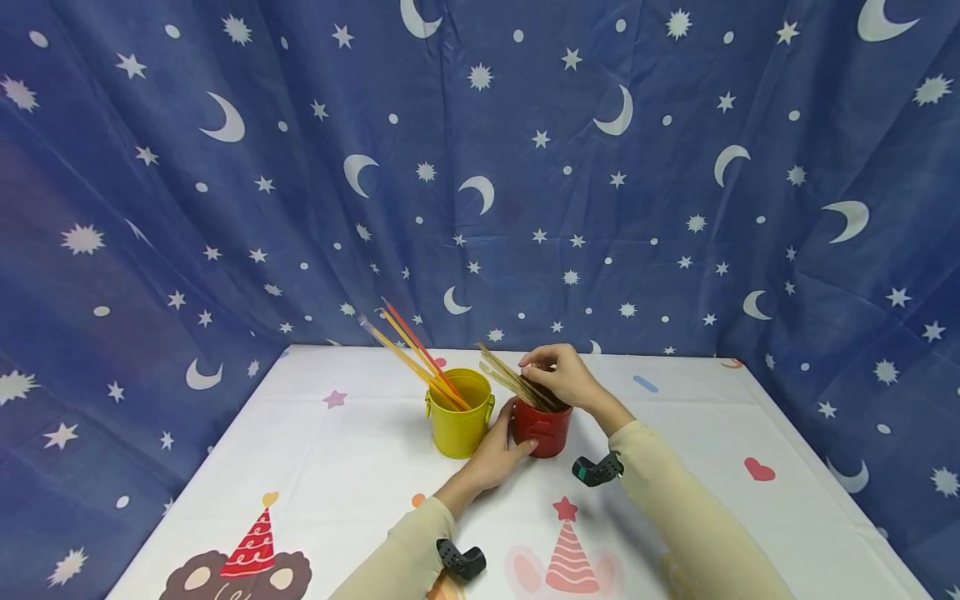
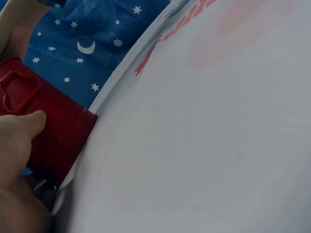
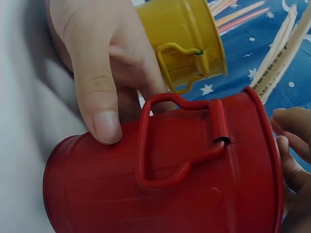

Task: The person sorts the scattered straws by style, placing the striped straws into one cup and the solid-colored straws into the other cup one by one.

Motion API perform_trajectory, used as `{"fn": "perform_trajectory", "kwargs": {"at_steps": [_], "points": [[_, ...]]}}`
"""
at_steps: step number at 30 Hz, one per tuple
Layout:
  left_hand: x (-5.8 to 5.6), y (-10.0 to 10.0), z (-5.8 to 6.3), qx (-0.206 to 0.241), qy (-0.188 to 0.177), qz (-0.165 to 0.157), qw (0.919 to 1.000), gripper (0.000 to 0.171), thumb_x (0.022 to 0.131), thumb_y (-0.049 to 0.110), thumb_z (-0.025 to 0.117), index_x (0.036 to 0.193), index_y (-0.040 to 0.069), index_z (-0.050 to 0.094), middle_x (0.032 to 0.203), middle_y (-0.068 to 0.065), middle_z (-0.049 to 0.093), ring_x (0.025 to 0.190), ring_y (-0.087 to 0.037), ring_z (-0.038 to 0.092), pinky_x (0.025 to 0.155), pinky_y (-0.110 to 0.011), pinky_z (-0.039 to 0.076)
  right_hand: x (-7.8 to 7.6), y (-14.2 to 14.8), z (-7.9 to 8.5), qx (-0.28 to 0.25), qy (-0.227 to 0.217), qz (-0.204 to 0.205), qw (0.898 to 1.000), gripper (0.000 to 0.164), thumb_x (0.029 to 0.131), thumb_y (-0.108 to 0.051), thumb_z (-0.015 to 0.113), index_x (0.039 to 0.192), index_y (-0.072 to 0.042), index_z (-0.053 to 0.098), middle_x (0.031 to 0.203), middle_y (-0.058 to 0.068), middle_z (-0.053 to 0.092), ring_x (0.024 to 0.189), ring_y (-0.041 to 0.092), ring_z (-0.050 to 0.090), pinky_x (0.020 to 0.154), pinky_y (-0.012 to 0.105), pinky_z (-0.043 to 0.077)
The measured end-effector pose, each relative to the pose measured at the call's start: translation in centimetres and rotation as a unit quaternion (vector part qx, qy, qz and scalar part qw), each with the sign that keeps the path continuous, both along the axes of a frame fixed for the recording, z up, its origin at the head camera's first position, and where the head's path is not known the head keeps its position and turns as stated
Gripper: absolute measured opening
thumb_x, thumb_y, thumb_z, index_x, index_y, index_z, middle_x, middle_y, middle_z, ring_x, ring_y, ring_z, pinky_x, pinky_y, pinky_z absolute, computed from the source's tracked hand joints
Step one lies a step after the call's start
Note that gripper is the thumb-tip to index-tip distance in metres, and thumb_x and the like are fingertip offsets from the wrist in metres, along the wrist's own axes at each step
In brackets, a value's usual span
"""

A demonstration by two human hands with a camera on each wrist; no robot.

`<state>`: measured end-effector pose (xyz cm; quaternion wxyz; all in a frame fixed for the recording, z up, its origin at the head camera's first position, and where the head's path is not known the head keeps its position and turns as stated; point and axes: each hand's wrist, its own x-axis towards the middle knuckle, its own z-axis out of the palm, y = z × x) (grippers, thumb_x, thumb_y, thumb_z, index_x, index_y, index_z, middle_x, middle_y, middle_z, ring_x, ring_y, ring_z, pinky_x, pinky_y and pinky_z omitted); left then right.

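Note:
A small red metal bucket (image 1: 542,432) stands upright on the table, with several thin pale sticks (image 1: 504,373) leaning out of it to the left. My left hand (image 1: 491,460) grips the bucket low on its left side, its thumb (image 2: 37,121) across the front wall. Over the bucket's mouth is my right hand (image 1: 566,375), its fingers bent beside the sticks. Whether those fingertips pinch a stick cannot be made out. In the right wrist view, the right-hand fingers (image 3: 294,150) are by the rim, and dark marks show on one pale stick (image 3: 274,68).
Just left of the red bucket stands a yellow bucket (image 1: 459,433) holding several long orange, yellow and red sticks (image 1: 423,358) tilted to the left. A white printed cloth (image 1: 337,467) covers the table. Behind it hangs a blue curtain (image 1: 510,208) with moons and stars.

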<state>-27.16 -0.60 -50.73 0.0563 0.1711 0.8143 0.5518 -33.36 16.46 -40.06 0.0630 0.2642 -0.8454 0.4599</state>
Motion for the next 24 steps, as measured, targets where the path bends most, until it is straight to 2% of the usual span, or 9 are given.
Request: {"fn": "perform_trajectory", "kwargs": {"at_steps": [5,8,17,24], "points": [[0.0,0.1,-0.1,0.003,0.002,0.004,1.0000,0.083,0.099,0.027,0.063,0.163,0.010,0.013,0.167,-0.016,0.029,0.155,-0.033,0.029,0.128,-0.053,0.023,0.8,0.7,0.0,-0.012,0.013,-0.028,0.999,0.015,0.095,-0.008,0.068,0.102,0.002,0.076,0.099,0.019,0.077,0.086,0.018,0.068,0.075,0.022,0.056],[0.0,0.1,-0.1,0.006,0.002,0.003,1.0000,0.083,0.099,0.026,0.064,0.163,0.009,0.013,0.167,-0.016,0.029,0.155,-0.033,0.029,0.128,-0.054,0.024,1.4,1.1,0.0,-0.014,0.020,-0.052,0.998,0.016,0.096,-0.010,0.067,0.104,0.001,0.076,0.101,0.019,0.076,0.089,0.021,0.066,0.075,0.026,0.056],[0.0,0.2,-0.3,0.004,0.004,0.003,1.0000,0.083,0.100,0.026,0.063,0.163,0.011,0.013,0.167,-0.015,0.028,0.155,-0.033,0.029,0.127,-0.053,0.025,3.3,2.3,0.0,-0.036,0.039,-0.090,0.995,0.018,0.097,-0.013,0.068,0.106,0.000,0.076,0.102,0.017,0.075,0.092,0.018,0.059,0.081,0.026,0.052],[-0.1,0.1,-0.1,0.003,-0.003,0.005,1.0000,0.082,0.099,0.026,0.063,0.163,0.013,0.014,0.167,-0.014,0.029,0.155,-0.032,0.029,0.128,-0.052,0.025,4.0,3.0,-0.2,-0.040,0.051,-0.094,0.994,0.018,0.096,-0.011,0.068,0.107,0.001,0.076,0.100,0.017,0.076,0.091,0.015,0.058,0.082,0.029,0.050]]}}
